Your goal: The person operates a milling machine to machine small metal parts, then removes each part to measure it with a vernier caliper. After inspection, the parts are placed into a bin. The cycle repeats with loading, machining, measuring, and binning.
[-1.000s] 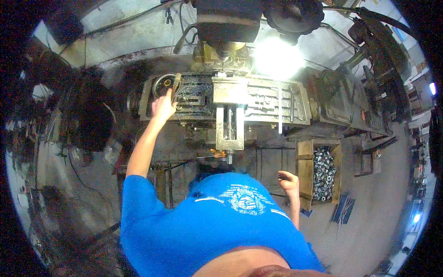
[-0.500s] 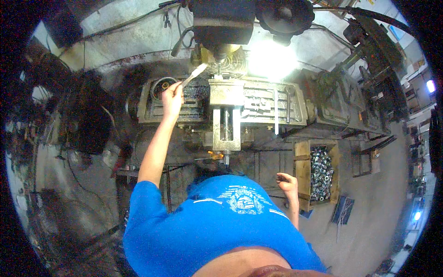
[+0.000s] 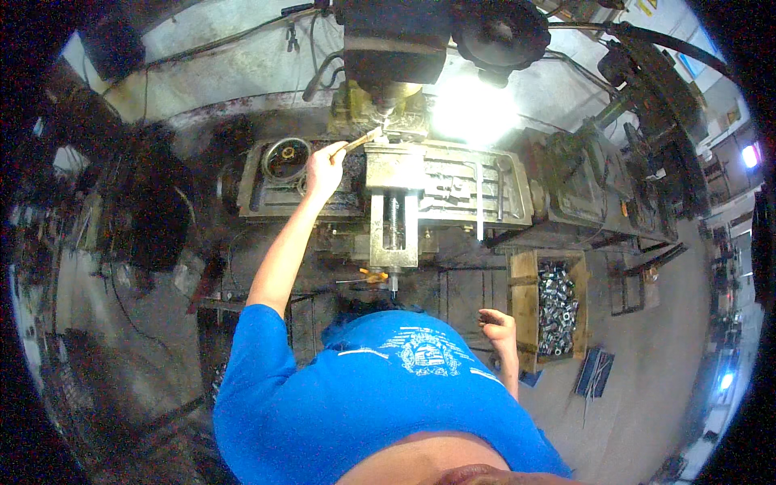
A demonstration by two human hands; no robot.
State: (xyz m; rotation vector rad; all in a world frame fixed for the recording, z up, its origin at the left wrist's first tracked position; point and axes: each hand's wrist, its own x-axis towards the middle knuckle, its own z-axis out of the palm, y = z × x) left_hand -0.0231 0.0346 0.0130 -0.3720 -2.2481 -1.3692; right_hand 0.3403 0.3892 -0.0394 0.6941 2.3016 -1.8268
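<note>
My left hand (image 3: pixel 325 171) is closed around the handle of a brush (image 3: pixel 356 144) with a wooden handle and pale bristles. The bristle end reaches the far end of a metal machine vise (image 3: pixel 394 167), just below the milling machine's spindle (image 3: pixel 386 99). Whether the bristles touch a part there is too small to tell. Near my waist on the right, my right hand (image 3: pixel 499 327) hangs in the air with loosely bent fingers, slightly apart, and nothing visible in them. It is nearest to a wooden crate (image 3: pixel 525 311) filled with metal nut-like parts (image 3: pixel 558 307).
The vise sits on a slotted machine table (image 3: pixel 505 212). A round container (image 3: pixel 266 162) stands on its left; a wrench (image 3: pixel 503 190) and a long bar (image 3: pixel 480 202) lie on its right. An orange-handled tool (image 3: pixel 373 276) is by the vise screw. A bright lamp (image 3: pixel 475 111) glares behind.
My left hand has moved right with the brush, whose tip has swung lower and rightward to the vise's far end. My right hand has stayed almost in place.
</note>
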